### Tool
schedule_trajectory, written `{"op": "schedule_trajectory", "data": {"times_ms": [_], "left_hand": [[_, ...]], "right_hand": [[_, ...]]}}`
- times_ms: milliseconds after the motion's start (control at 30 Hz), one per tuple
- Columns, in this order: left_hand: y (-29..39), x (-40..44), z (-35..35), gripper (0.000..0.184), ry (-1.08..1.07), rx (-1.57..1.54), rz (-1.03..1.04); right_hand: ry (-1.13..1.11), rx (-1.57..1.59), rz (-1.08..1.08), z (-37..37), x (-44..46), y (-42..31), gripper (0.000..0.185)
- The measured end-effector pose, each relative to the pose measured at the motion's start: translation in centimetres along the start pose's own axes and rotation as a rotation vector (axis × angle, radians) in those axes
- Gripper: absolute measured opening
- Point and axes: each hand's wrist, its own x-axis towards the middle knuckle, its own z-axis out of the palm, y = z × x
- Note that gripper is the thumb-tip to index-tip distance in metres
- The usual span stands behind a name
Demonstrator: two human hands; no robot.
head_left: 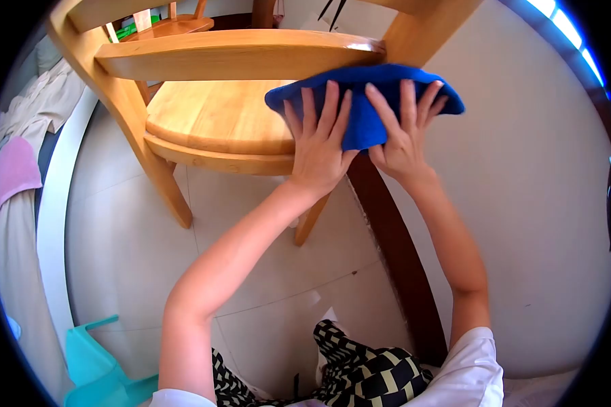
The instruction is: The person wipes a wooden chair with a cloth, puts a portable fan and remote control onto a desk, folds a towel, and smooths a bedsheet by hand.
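A blue cloth (365, 122) hangs spread out at the right side of a light wooden chair (217, 115), just below its back rail and in front of a back post. My left hand (319, 142) lies on the left part of the cloth with its fingers spread. On the right part rests my right hand (404, 132), its fingers apart too and pointing up. Both palms face the cloth. What lies behind the cloth is hidden.
A white wall (523, 203) with a dark brown skirting (394, 251) runs along the right. A turquoise plastic stool (95, 359) stands at the lower left. Bedding and a pink cloth (15, 173) are at the left edge. Another wooden chair (170, 27) stands behind.
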Motion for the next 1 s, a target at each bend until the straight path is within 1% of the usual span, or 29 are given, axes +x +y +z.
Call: {"op": "schedule_trajectory", "data": {"times_ms": [33, 100, 167, 200, 367, 433, 467, 500, 600, 633, 700, 733, 767, 800, 833, 867, 900, 933, 967, 1000], "left_hand": [[-0.3, -0.6, 0.2, 0.077, -0.018, -0.064, -0.04], [-0.6, -1.9, 0.4, 0.078, -0.077, -0.041, -0.067], [-1.1, -3.1, 0.5, 0.077, -0.143, -0.083, -0.043], [-1.2, -3.6, 0.4, 0.075, -0.159, -0.044, -0.032], [-2.0, -5.9, 0.3, 0.073, -0.231, -0.006, 0.022], [-2.3, -6.9, 0.3, 0.072, -0.255, 0.017, 0.045], [-2.7, -7.9, 0.4, 0.069, -0.302, 0.063, 0.083], [-2.8, -8.3, 0.4, 0.067, -0.347, 0.111, 0.119], [-2.4, -9.5, 0.1, 0.069, -0.365, 0.183, 0.139], [-2.4, -9.9, 0.1, 0.069, -0.372, 0.183, 0.135], [-2.7, -11.1, 0.4, 0.068, -0.392, 0.176, 0.163], [-2.9, -11.8, 0.6, 0.068, -0.398, 0.175, 0.161], [-3.1, -12.4, 0.6, 0.068, -0.451, 0.168, 0.175], [-3.2, -13.1, 0.7, 0.069, -0.505, 0.162, 0.188], [-3.4, -13.8, 0.9, 0.069, -0.506, 0.163, 0.185], [-3.6, -14.5, 1.1, 0.068, -0.494, 0.126, 0.186], [-3.7, -15.0, 1.1, 0.067, -0.481, 0.089, 0.187], [-3.3, -15.6, 0.9, 0.066, -0.509, 0.046, 0.101], [-3.4, -16.3, 1.0, 0.066, -0.512, 0.047, 0.098], [-3.5, -17.3, 1.3, 0.067, -0.503, -0.024, 0.074]], "right_hand": [[0.021, 0.036, -0.004, 1.0, -0.8, 0.0, 0.049], [0.003, 0.078, -0.039, 2.3, -2.3, 0.2, 0.049], [0.026, 0.131, -0.023, 3.7, -3.9, 0.0, 0.048], [0.054, 0.178, -0.014, 4.2, -4.7, -0.2, 0.047], [0.047, 0.292, 0.082, 6.6, -8.7, -1.6, 0.045], [0.038, 0.402, 0.171, 7.3, -10.4, -2.5, 0.046], [0.034, 0.424, 0.158, 7.6, -11.1, -2.8, 0.051], [0.033, 0.424, 0.165, 8.0, -12.0, -3.2, 0.051], [0.044, 0.519, 0.216, 8.9, -14.1, -4.5, 0.063], [0.041, 0.524, 0.222, 8.9, -14.5, -4.8, 0.063], [-0.07, 0.627, 0.351, 8.5, -15.1, -5.8, 0.066], [-0.066, 0.725, 0.447, 8.7, -15.3, -6.2, 0.067], [-0.067, 0.725, 0.449, 8.6, -15.4, -6.5, 0.067], [-0.112, 0.859, 0.524, 8.2, -15.2, -6.8, 0.068], [-0.158, 0.994, 0.599, 7.9, -15.2, -7.1, 0.069], [-0.16, 0.998, 0.6, 7.9, -15.8, -7.6, 0.069], [-0.209, 0.961, 0.598, 8.1, -17.0, -8.0, 0.071], [-0.259, 0.922, 0.597, 8.3, -17.9, -8.4, 0.074], [-0.26, 0.925, 0.599, 8.7, -18.7, -9.0, 0.074], [-0.245, 1.023, 0.709, 9.0, -19.3, -9.6, 0.077]]}}
